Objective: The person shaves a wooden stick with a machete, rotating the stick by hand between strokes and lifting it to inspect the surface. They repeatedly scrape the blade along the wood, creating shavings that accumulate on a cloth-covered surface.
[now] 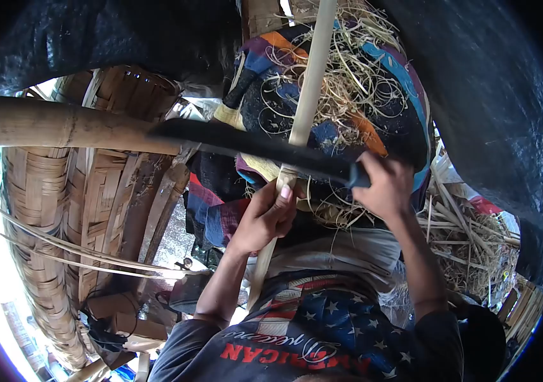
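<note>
A long pale bamboo strip (309, 95) runs from the top of the view down towards my body. My left hand (266, 215) is closed round its lower part, thumb on top. In my right hand (386, 188) is the handle of a large dark knife (252, 145), whose blade lies across the strip just above my left hand and points left. Beneath them, a striped multicoloured cloth (411, 95) covers my lap, with curly thin shavings (341, 83) heaped on it.
A thick bamboo pole (61, 124) comes in from the left, its end near the knife tip. Woven bamboo panels (39, 216) stand at the left, with thin strips (93, 254) in front. Dark sheeting (481, 95) hangs at upper right, above piled bamboo scraps (469, 248).
</note>
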The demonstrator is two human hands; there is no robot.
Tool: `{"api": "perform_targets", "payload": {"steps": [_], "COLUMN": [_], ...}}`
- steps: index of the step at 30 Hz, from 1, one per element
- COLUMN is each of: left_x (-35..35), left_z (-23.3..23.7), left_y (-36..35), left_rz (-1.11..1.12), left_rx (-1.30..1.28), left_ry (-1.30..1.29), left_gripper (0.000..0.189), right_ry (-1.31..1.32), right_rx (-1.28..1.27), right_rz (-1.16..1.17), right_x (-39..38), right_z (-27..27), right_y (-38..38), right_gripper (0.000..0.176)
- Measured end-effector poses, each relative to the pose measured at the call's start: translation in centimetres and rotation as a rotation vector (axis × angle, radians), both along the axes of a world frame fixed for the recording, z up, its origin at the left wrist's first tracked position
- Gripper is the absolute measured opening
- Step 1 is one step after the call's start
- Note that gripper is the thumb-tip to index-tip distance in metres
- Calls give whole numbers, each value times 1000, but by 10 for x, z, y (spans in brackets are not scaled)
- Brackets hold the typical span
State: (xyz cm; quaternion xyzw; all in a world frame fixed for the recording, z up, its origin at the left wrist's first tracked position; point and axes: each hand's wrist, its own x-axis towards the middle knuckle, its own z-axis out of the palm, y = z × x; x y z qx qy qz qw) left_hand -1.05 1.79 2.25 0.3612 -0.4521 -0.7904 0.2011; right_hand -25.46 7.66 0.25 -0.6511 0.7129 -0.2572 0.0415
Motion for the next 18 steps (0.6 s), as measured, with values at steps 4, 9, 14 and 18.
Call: {"api": "perform_targets", "payload": {"steps": [4,9,14,18], "left_x": [0,3,-2,-3], "left_z": [2,-1,1,-1], "left_y": [5,8,14,13], "left_rz": [-12,6,31,39], "left_rx": [-27,1,-4,-52], "left_ry": [44,56,51,58], "left_gripper": [30,30,31,32], "right_ry": [-18,45,96,80], "right_rx": [-72,-45,-47,-73], "right_rz": [168,210,287,251], "right_x": [21,11,3,14], "right_z": [-5,-1,3,5], "right_y": [-2,-9,-8,-6], "right_gripper": [34,45,55,52]}}
